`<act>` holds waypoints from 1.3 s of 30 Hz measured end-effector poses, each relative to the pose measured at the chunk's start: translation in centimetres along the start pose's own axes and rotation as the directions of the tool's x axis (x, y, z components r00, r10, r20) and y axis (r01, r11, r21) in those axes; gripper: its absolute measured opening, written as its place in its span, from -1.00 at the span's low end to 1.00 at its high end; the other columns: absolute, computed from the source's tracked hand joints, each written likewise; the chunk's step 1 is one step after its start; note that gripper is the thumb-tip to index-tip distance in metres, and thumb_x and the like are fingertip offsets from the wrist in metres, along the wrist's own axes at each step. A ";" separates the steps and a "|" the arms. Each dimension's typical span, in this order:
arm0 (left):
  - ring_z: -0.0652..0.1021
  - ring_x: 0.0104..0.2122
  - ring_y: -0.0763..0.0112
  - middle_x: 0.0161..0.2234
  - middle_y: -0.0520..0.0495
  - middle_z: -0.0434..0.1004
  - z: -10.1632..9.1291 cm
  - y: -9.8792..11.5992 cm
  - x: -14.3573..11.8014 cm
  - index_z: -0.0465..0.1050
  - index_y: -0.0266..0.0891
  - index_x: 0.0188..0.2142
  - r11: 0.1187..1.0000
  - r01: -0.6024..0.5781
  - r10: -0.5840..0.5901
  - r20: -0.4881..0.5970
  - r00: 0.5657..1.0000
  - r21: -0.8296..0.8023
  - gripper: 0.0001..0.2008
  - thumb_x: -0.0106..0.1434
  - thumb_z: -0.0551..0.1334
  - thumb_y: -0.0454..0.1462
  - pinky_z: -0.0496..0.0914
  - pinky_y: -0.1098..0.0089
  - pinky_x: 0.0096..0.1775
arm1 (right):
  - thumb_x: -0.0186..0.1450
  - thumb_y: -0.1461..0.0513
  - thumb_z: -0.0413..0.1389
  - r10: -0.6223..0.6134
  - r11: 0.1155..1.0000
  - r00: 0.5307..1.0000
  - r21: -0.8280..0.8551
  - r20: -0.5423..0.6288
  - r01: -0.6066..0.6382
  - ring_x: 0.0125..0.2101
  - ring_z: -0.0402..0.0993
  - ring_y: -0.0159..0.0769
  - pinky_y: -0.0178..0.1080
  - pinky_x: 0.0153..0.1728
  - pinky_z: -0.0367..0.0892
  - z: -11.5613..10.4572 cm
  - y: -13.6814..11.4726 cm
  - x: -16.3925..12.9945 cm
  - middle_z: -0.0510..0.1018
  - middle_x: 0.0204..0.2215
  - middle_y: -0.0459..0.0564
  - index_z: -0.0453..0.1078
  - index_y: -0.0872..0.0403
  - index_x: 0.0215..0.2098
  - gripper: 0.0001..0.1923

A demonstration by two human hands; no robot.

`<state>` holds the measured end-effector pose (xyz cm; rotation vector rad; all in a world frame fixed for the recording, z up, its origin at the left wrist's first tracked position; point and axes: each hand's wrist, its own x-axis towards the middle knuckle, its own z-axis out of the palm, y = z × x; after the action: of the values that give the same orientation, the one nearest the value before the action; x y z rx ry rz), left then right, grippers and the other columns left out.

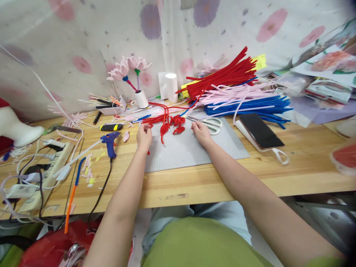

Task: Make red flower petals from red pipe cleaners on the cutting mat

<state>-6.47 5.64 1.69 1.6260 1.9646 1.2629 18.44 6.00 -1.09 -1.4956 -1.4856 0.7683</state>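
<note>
My left hand (144, 136) rests on the grey cutting mat (189, 152), fingers pinched on a red pipe cleaner piece (148, 126) at the mat's far left. My right hand (200, 132) lies further right on the mat, fingertips close to the white-handled scissors (208, 122); whether it holds anything I cannot tell. Between the hands lie several red pipe cleaner petals (174, 124), bent into loops.
Bundles of red (222, 76), pink and blue pipe cleaners (250, 105) are stacked behind the mat. A phone (260, 130) lies at the right, a blue glue gun (109, 142) and a power strip (36, 174) at the left. Pink flowers stand in a white holder (141, 98).
</note>
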 end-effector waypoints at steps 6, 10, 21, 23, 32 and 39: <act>0.42 -0.32 0.35 -0.39 -0.04 0.38 -2.9 -1.1 0.6 0.25 -0.19 -0.36 0.987 0.094 -0.077 -0.126 0.989 0.128 -0.85 0.07 -0.01 -0.39 0.26 0.36 -0.23 | 0.22 0.06 -0.15 -0.006 1.000 1.000 -0.004 0.007 0.006 -0.60 0.18 -0.39 -0.32 -0.49 0.06 -0.1 -0.3 -0.2 0.27 -0.67 -0.12 0.22 0.08 -0.55 -0.68; 0.43 -0.31 0.28 -0.35 -0.08 0.37 -4.1 -1.6 0.4 0.22 -0.19 -0.29 0.961 0.168 -0.137 -0.154 0.979 0.218 -0.79 0.01 0.10 -0.35 0.27 0.31 -0.23 | 0.22 0.06 -0.14 -0.004 1.000 1.000 0.003 0.012 0.004 -0.59 0.17 -0.40 -0.32 -0.49 0.06 -0.1 -0.4 -0.3 0.26 -0.66 -0.13 0.23 0.08 -0.54 -0.68; 0.46 -0.32 0.11 -0.50 -0.13 0.43 -4.2 -2.5 -0.6 0.27 -0.19 -0.60 0.864 0.314 -0.359 0.045 0.932 0.393 -0.77 -0.14 0.28 -0.16 0.27 0.19 -0.26 | 0.22 0.06 -0.14 -0.029 0.999 0.999 -0.025 0.020 0.029 -0.60 0.17 -0.40 -0.32 -0.50 0.05 -0.1 -0.2 -0.2 0.26 -0.67 -0.13 0.24 0.08 -0.55 -0.67; 0.46 -0.34 0.15 -0.53 -0.11 0.41 -4.2 -2.4 -0.5 0.28 -0.20 -0.63 0.872 0.315 -0.361 0.057 0.931 0.373 -0.83 -0.14 0.28 -0.22 0.27 0.24 -0.29 | 0.22 0.05 -0.15 -0.027 0.999 0.999 -0.028 0.021 0.028 -0.60 0.18 -0.40 -0.32 -0.50 0.05 0.0 0.0 -0.2 0.27 -0.68 -0.13 0.24 0.08 -0.55 -0.66; 0.28 -0.66 0.67 -0.57 0.13 0.28 -3.5 -0.8 -0.5 0.24 -0.24 -0.46 0.721 0.362 -0.362 0.124 0.924 -0.591 -0.78 -0.08 0.25 -0.22 0.10 0.57 -0.64 | 0.19 0.09 -0.06 -0.136 0.991 0.989 0.024 0.054 0.135 -0.53 0.25 -0.39 -0.33 -0.43 0.12 1.3 -2.3 -1.0 0.40 -0.56 -0.08 0.30 0.09 -0.47 -0.74; 0.26 -0.65 0.72 -0.52 0.16 0.26 -0.5 2.0 -2.1 0.23 -0.23 -0.39 0.612 0.291 -0.219 0.196 0.956 -0.736 -0.67 -0.11 0.30 -0.17 0.08 0.58 -0.65 | 0.07 0.08 0.13 -0.204 0.963 0.849 -0.059 0.487 0.264 -0.45 0.33 -0.36 -0.33 -0.43 0.13 5.9 -8.1 -2.3 0.49 -0.44 -0.03 0.40 0.08 -0.32 -0.72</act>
<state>-4.85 3.52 2.84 0.9039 1.2388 1.5585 9.31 3.88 3.18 -1.2246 -2.0784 0.9534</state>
